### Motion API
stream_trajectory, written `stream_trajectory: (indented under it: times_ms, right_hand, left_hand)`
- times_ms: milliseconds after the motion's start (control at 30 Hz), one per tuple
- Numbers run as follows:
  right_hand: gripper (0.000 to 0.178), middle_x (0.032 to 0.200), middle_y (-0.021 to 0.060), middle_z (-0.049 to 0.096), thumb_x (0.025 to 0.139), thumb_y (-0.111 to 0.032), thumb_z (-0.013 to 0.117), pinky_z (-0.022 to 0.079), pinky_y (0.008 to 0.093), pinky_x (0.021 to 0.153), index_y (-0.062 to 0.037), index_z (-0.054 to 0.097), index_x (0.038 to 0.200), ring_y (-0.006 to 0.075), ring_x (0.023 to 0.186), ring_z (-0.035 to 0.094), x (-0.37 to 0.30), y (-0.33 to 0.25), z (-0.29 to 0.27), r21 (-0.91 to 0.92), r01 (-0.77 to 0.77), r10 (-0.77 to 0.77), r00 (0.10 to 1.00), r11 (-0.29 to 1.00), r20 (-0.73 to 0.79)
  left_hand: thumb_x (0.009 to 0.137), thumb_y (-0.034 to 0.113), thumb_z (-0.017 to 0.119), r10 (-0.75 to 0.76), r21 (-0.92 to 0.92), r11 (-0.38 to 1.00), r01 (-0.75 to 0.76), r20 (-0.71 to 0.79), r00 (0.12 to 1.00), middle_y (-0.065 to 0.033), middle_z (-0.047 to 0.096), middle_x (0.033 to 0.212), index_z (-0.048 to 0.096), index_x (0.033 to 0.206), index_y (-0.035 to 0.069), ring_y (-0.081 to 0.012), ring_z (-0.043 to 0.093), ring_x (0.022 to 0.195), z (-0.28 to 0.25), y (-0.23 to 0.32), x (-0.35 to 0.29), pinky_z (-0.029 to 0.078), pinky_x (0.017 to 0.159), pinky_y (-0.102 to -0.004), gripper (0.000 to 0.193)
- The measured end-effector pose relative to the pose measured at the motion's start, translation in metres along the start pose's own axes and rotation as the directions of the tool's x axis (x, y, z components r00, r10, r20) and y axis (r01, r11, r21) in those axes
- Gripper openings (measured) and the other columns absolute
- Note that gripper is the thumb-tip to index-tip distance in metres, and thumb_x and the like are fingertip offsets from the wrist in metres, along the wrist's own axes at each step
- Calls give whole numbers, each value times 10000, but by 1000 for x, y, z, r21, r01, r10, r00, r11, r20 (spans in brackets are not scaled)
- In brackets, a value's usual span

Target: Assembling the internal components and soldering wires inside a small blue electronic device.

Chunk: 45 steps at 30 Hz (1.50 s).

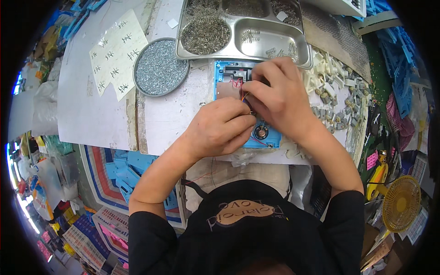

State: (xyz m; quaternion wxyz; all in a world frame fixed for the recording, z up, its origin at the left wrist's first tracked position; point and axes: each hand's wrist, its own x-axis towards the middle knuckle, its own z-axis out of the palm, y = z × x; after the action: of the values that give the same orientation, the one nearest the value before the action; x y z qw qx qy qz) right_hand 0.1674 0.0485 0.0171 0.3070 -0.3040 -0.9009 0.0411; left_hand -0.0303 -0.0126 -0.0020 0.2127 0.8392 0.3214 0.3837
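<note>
On the table in front of me lies an open blue plastic housing point(273, 137). Inside it are a flat brown panel point(228, 90), a black plastic part point(234, 72), thin red wires point(236, 83) and a small round speaker point(261, 132). My left hand point(221, 126) is closed over the housing's middle, its fingertips pinched beside the wires; what they grip is hidden. My right hand point(280, 95) bends over the upper right of the housing, thumb and fingers closed at thin orange and dark wires point(245, 96). The two hands nearly touch.
A round dish of small screws point(162, 67) stands left of a metal compartment tray point(306, 58) with springs. White and grey plastic parts point(331, 87) lie loose at right. A marked paper sheet point(117, 55) lies at left. Blue parts point(126, 176) fill a container below the table edge.
</note>
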Motion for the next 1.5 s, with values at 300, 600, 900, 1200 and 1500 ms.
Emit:
stream_trajectory:
  times_ms: [300, 600, 900, 1200, 1500]
  right_hand:
    - [168, 847, 4, 622, 695, -125, 783, 441, 373, 767, -128, 684, 830, 231, 867, 576, -6, 11, -4, 54, -15, 17, 999, 998, -36]
    - [139, 825, 44, 703, 765, -60, 807, 480, 349, 762, -68, 722, 875, 232, 812, 619, -27, 11, -17, 403, -385, 427, 904, 830, -17]
    - [147, 853, 62, 700, 762, -67, 828, 498, 339, 777, -55, 722, 863, 226, 839, 622, -38, 21, -18, 469, -360, 437, 897, 807, -63]
    - [148, 864, 73, 693, 760, -80, 833, 495, 348, 794, -50, 707, 833, 231, 852, 617, -39, 23, -17, 510, -378, 433, 901, 773, 11]
    - [152, 987, 58, 675, 855, 26, 737, 485, 294, 868, -12, 688, 993, 155, 924, 611, -135, 24, -116, 362, -569, 673, 656, 738, -341]
  left_hand:
    - [770, -74, 684, -333, -250, 939, 236, -488, 807, -125, 612, 1092, 714, 987, 29, -154, 616, 712, -20, 16, -6, 499, 592, -268, 243]
    - [908, 3, 682, -321, -142, 940, 311, -53, 946, -47, 676, 856, 705, 1035, 12, -112, 666, 674, -15, -4, 62, 517, 628, -262, 129]
    - [833, 3, 724, -191, -61, 980, 188, -43, 981, -104, 698, 894, 726, 1030, 12, -237, 682, 742, 5, -4, 63, 536, 652, -321, 198]
    - [907, 28, 711, -474, -244, 847, 473, 59, 879, -82, 675, 862, 707, 1005, -12, -133, 666, 685, 1, 1, 58, 526, 611, -277, 106]
    - [794, 97, 765, -185, 182, 962, 205, -121, 975, -33, 646, 828, 701, 861, 94, -252, 598, 819, 13, 1, 51, 438, 774, -378, 93]
